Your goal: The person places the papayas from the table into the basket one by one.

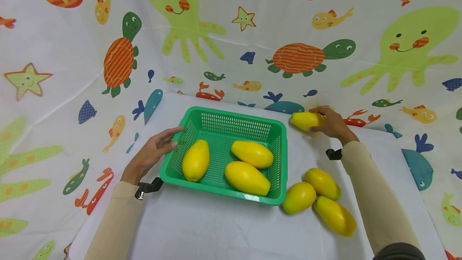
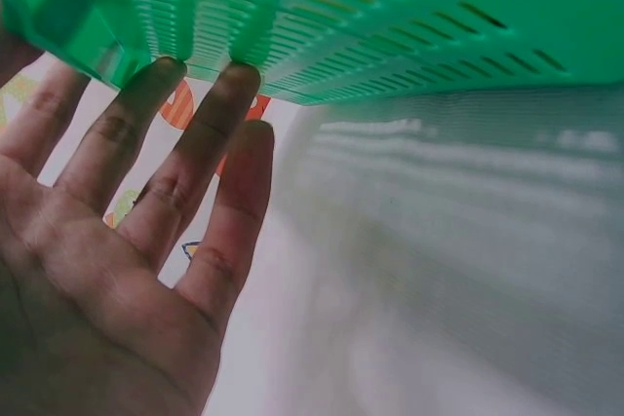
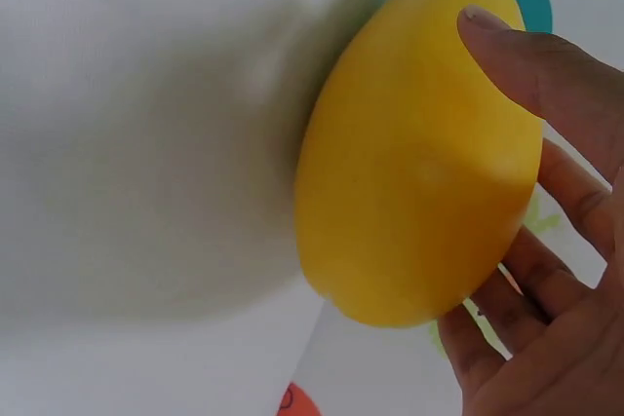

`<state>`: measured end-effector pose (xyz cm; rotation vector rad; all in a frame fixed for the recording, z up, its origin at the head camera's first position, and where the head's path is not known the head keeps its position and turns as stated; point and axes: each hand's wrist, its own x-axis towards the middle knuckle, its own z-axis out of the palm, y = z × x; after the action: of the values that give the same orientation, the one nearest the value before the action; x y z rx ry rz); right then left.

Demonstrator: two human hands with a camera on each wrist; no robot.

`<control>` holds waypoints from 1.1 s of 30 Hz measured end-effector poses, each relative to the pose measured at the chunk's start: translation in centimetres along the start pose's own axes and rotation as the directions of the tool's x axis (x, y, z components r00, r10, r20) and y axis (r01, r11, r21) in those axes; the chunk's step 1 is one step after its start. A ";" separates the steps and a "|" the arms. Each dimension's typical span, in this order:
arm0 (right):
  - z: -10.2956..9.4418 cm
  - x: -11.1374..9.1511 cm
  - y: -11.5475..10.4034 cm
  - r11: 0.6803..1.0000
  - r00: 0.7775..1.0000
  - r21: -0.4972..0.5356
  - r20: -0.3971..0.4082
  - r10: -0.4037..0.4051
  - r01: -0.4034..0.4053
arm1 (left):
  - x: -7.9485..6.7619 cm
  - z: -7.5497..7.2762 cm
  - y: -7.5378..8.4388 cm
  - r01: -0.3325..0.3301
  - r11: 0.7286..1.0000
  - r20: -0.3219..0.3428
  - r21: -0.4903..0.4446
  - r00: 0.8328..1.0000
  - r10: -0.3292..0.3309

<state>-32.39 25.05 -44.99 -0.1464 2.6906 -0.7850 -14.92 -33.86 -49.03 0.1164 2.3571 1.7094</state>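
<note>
A green plastic basket point(image 1: 223, 196) with slotted walls stands on the white table, holding three yellow papayas, one of them a papaya point(image 1: 196, 160) on the left side. My left hand point(image 1: 153, 151) is at the basket's left end, its fingers extended; in the left wrist view the fingertips point(image 2: 244, 75) meet the slotted outer wall. Beyond the basket's far right corner, my right hand point(image 1: 330, 123) grips another yellow papaya point(image 1: 304, 120) near the table's back edge. The right wrist view has the thumb on one side of this papaya point(image 3: 414, 153) and fingers along the other.
Right of the basket, three more papayas lie close together: one papaya point(image 1: 298, 198) beside the basket's corner, another papaya point(image 1: 323, 183) behind and a third papaya point(image 1: 335, 216) in front. A white cloth point(image 1: 231, 65) printed with sea animals hangs behind the table point(image 1: 202, 228).
</note>
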 end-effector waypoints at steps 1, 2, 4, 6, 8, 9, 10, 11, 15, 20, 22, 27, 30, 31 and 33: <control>0.1 0.0 0.0 1.000 1.000 -0.007 0.009 0.004 -0.004 | 0.0 0.0 0.0 0.002 1.000 0.000 0.001 1.000 -0.002; 0.2 0.0 -0.1 1.000 1.000 -0.014 0.020 0.003 -0.003 | 0.0 0.0 0.0 0.001 1.000 0.000 0.000 1.000 -0.001; 0.3 -0.1 -0.2 1.000 0.999 -0.021 0.042 0.001 0.000 | 0.0 0.0 0.0 0.002 1.000 0.000 0.001 1.000 -0.002; 0.4 -0.3 -0.2 1.000 0.998 -0.026 0.059 -0.007 0.008 | 0.0 0.0 0.1 0.001 1.000 -0.001 0.001 1.000 -0.001; 0.5 -0.4 -0.2 0.999 0.997 -0.028 0.077 -0.014 0.016 | 0.0 0.0 0.1 -0.004 1.000 -0.002 0.000 1.000 0.004; 0.5 -0.4 -0.1 0.999 0.996 -0.032 0.083 -0.014 0.017 | 0.0 0.0 0.1 -0.004 1.000 -0.002 0.001 1.000 0.004; 0.5 -0.5 -0.1 0.999 0.996 -0.034 0.089 -0.015 0.018 | 0.0 0.0 0.0 -0.006 1.000 -0.003 0.002 1.000 0.006; 0.5 -0.5 0.0 0.999 0.995 -0.037 0.096 -0.016 0.019 | 0.0 0.0 0.0 -0.007 1.000 -0.004 0.001 1.000 0.007; 0.7 -0.7 0.2 0.999 0.994 -0.048 0.109 -0.013 0.018 | 0.0 0.0 0.0 -0.010 1.000 -0.006 0.002 1.000 0.010; 0.9 -1.1 0.2 0.998 0.995 -0.042 0.092 -0.036 0.040 | 0.0 0.0 0.1 -0.005 1.000 -0.002 0.005 1.000 0.005; 0.8 -1.3 -0.1 0.998 0.995 -0.027 0.075 -0.059 0.062 | 0.0 0.0 0.1 -0.005 1.000 -0.001 0.004 1.000 0.005; 0.4 -1.8 -1.3 0.992 0.992 0.006 0.011 -0.123 0.123 | 0.0 0.0 0.0 -0.010 1.000 -0.002 -0.001 1.000 0.010; 0.0 -2.1 -2.2 0.988 0.988 0.006 -0.034 -0.153 0.154 | 0.0 0.0 0.0 -0.012 1.000 0.000 -0.009 1.000 0.012; -0.2 -2.2 -2.5 0.987 0.986 0.006 -0.048 -0.161 0.162 | 0.0 0.0 -0.1 -0.012 1.000 0.000 -0.012 1.000 0.012; -0.4 -2.4 -3.0 0.984 0.981 0.004 -0.080 -0.175 0.176 | 0.0 0.0 -0.1 -0.011 1.000 -0.001 -0.015 1.000 0.011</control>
<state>-30.24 23.16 -42.33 -0.3620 2.7757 -0.8747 -14.92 -33.90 -49.14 0.1271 2.3486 1.7318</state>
